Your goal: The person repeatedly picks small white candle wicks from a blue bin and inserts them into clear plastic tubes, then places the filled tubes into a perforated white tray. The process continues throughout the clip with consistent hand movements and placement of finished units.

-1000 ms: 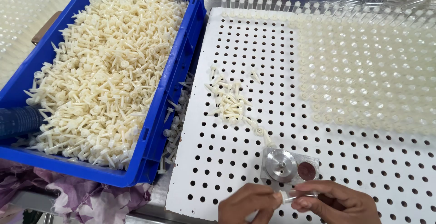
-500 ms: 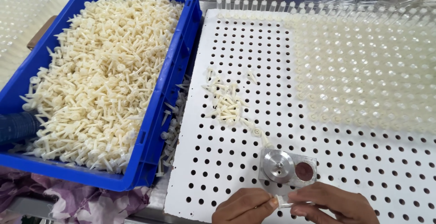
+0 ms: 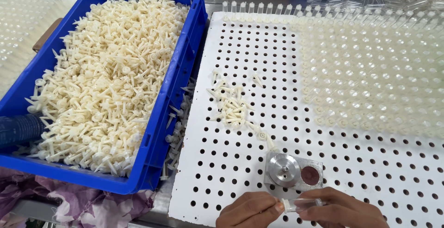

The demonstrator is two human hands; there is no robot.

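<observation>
Head view: both hands sit at 6 o'clock, low edge of frame. Left hand (image 3: 249,209) is pinched, thumb and forefinger tips together on the left end of a small clear plastic tube (image 3: 300,204). Right hand (image 3: 342,208) is curled w/ fingers closed over the tube's right end, so the tube lies roughly level btwn the two hands, just above the perforated white board (image 3: 222,172). Can't tell if anything is inside the tube.

Just at 12 o'clock from the tube, touching the board, stands a small metal fixture (image 3: 293,171): a square grey block w/ a round polished disc on its left half and a dark reddish round pad on its right half. Near the hands but apart from them.

At 11 o'clock from the fixture, a loose heap of cream plastic plugs (image 3: 232,107) lies on the board, a few strays trailing down toward the fixture.

Board's right side, 1 to 3 o'clock, is filled w/ rows of upright clear tubes (image 3: 370,70) seated in the holes; a single row also runs along the far edge at 12 o'clock. Lower and left holes are bare.

At 9 to 10 o'clock, a blue plastic crate (image 3: 185,70) is heaped w/ the same cream plugs. Some plugs lie spilled in the gap btwn crate and board. Purple flowered cloth (image 3: 69,200) shows at 7 o'clock under the crate.
</observation>
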